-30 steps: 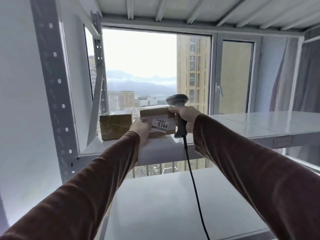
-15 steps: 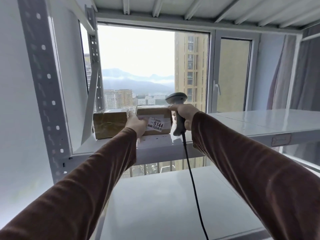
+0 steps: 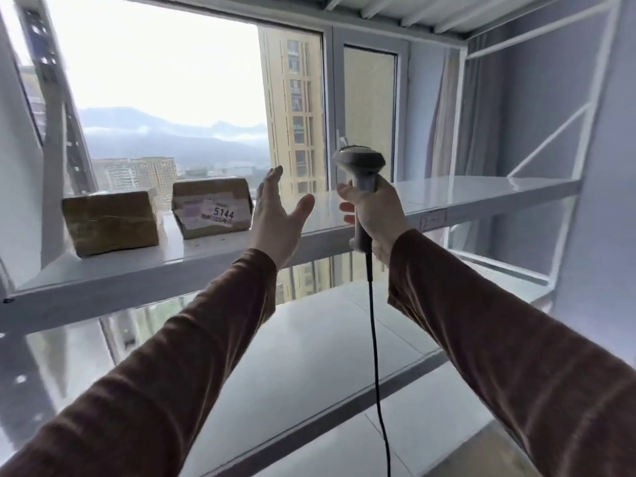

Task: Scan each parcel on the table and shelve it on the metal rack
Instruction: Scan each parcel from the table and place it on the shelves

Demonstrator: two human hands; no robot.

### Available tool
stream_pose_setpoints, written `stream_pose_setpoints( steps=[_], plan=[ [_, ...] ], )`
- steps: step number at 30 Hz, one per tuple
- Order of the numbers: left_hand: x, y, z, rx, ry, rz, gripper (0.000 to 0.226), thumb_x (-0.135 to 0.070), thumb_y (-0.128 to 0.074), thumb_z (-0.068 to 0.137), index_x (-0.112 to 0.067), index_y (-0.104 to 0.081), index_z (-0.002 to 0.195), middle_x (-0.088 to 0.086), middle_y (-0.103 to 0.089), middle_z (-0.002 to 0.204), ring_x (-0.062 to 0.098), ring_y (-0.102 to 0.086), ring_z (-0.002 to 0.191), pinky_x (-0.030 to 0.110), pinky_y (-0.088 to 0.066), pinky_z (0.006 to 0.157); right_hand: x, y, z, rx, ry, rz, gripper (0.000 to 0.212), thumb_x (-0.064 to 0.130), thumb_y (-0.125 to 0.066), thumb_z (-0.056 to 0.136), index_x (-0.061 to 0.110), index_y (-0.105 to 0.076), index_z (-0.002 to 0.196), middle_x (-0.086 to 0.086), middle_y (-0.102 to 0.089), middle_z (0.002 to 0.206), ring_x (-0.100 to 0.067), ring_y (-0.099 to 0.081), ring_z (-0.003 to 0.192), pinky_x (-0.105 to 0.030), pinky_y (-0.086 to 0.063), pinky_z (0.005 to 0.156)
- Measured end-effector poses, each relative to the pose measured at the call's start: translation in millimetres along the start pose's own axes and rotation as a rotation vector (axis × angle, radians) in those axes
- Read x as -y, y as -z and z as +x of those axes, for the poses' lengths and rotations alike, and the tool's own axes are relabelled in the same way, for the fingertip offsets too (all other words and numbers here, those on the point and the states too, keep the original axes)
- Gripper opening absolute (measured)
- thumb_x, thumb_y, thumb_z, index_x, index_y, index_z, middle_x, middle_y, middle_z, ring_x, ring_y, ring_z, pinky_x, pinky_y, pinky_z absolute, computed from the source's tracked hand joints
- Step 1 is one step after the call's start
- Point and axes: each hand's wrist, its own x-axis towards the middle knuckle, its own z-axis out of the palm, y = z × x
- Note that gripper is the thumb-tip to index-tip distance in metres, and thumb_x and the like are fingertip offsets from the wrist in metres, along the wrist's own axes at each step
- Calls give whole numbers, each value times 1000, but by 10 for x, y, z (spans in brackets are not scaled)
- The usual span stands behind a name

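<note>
Left hand [image 3: 275, 218] has let go of parcel 5144 [image 3: 213, 211], fingers spread, centre frame. Right hand [image 3: 373, 215] clenches scanner [image 3: 361, 180]. Risk: dangling cable [image 3: 377, 356] snagging shelf [image 3: 137, 273] edge on withdrawal.

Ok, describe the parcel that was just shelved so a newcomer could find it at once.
Look at the white metal rack before the window, upper shelf, left end. Two brown parcels sit there side by side, apart; it is the right one, nearest the open left hand. Only it shows a white label reading 5144.
</note>
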Motion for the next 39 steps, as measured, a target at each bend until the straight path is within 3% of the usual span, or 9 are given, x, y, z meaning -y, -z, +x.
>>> stream_pose_setpoints(
  steps=[6, 9, 12, 16, 19, 24, 27, 32, 39],
  plan=[
    [-183, -1117, -421, 253, 96, -326, 41, -20, -63, 103, -13, -53, 142, 7, -56, 148, 16, -53, 133, 39, -45, 114, -237, 1124, -430, -229, 29, -126, 26, 25, -73, 96, 13, -64, 117, -3, -72, 94, -16, -70, 71, -29, -57, 63],
    [-348, -1719, -676, 345, 171, -476, 23, -24, -61, 104, -18, -61, 127, 3, -66, 133, 16, -60, 127, 27, -49, 98, -318, 1735, -690, -352, 0, -205, 25, 25, -73, 95, 13, -65, 115, -6, -74, 95, -18, -70, 68, -30, -55, 58],
    [-604, -2331, -1004, 486, 213, -573, 18, -24, -60, 105, -20, -64, 123, -8, -69, 111, 7, -64, 107, 16, -48, 82, -359, 2399, -1002, -472, -23, -307, 22, 28, -73, 95, 19, -64, 113, 0, -74, 94, -16, -71, 67, -29, -56, 58],
    [-1002, -3082, -1442, 626, 226, -640, 21, -22, -59, 106, -13, -66, 122, -8, -68, 105, 1, -64, 95, 12, -50, 81, -350, 3265, -1382, -617, -46, -406, 11, 31, -72, 96, 32, -63, 103, 2, -73, 97, -18, -72, 82, -28, -55, 66],
    [-1336, -3645, -1748, 713, 227, -650, 21, -23, -58, 106, -11, -67, 120, -7, -68, 99, -8, -62, 80, 7, -49, 67, -331, 3923, -1610, -729, -80, -421, 13, 31, -72, 96, 28, -62, 105, 2, -71, 94, -13, -69, 69, -28, -53, 61],
    [-1985, -4591, -2270, 879, 237, -691, 26, -23, -57, 106, -9, -68, 125, -6, -67, 105, 4, -61, 95, 25, -49, 97, -268, 5092, -1983, -886, -98, -424, 21, 29, -74, 95, 21, -64, 111, 5, -69, 85, -6, -65, 59, -30, -52, 57],
    [-2377, -5158, -2602, 933, 238, -695, 24, -25, -57, 106, -12, -69, 123, -7, -69, 107, 9, -64, 102, 25, -50, 98, -220, 5797, -2197, -951, -107, -426, 13, 30, -74, 95, 30, -63, 103, 5, -69, 86, -10, -67, 68, -30, -53, 61],
    [-2911, -6045, -3165, 1040, 243, -686, 24, -34, -57, 105, -19, -68, 120, -2, -70, 120, 16, -64, 117, 34, -50, 107, -226, 6834, -2539, -1043, -167, -426, 13, 34, -74, 94, 31, -62, 99, 7, -69, 79, -6, -64, 59, -30, -49, 55],
    [-3423, -7067, -3815, 1204, 242, -689, 13, -35, -57, 105, -30, -68, 109, -6, -70, 114, 13, -64, 114, 37, -50, 108, -294, 7971, -2949, -1207, -225, -416, 11, 30, -75, 94, 25, -65, 95, 6, -69, 77, -6, -64, 57, -30, -49, 56]
  ],
)
